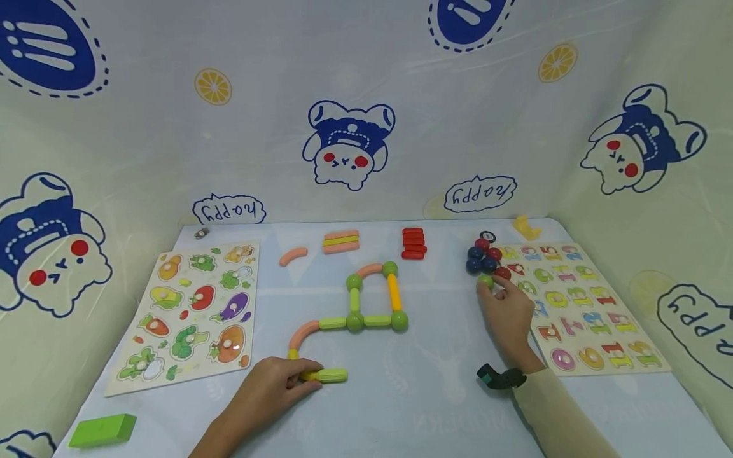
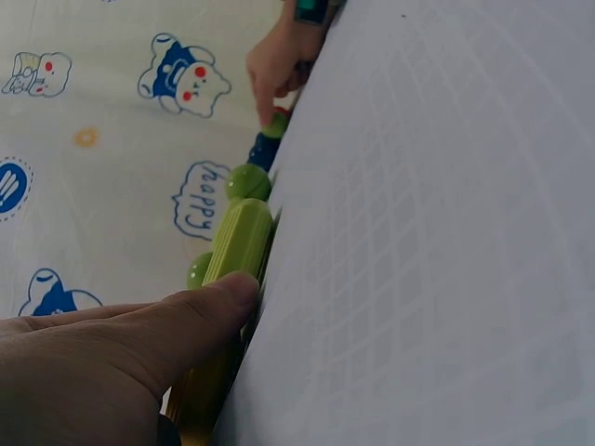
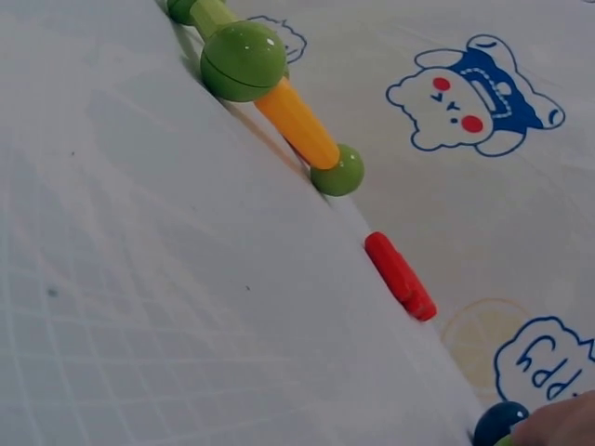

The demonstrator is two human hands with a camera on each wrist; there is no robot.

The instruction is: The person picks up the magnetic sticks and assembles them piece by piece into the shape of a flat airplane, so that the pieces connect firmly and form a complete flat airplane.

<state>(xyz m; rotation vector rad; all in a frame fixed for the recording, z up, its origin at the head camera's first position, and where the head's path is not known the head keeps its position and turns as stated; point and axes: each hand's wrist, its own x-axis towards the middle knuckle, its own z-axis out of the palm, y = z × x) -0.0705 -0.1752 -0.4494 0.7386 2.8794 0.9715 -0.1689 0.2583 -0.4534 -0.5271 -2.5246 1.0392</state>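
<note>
A chain of toy rods and balls lies on the table. Its square part has green balls [image 1: 355,321], green rods [image 1: 376,320], a yellow-orange rod [image 1: 394,292] and a curved pink rod [image 1: 371,271]. Another curved pink rod [image 1: 303,332] leads down to the left hand [image 1: 269,386], which holds the chain's near end by a yellow rod [image 1: 310,376]. From there a ribbed green rod [image 1: 332,375] points right; its thumb lies along that end in the left wrist view. The right hand [image 1: 508,316] pinches a green ball [image 1: 485,280] beside dark blue balls [image 1: 474,265] and red balls [image 1: 494,254].
A vegetable puzzle board [image 1: 189,312] lies left and a number puzzle board [image 1: 590,318] right, under the right wrist. At the back are red rods [image 1: 413,243], pink and yellow rods [image 1: 340,242], a loose curved pink rod [image 1: 293,256] and a yellow piece [image 1: 525,228]. A green block [image 1: 103,430] sits front left.
</note>
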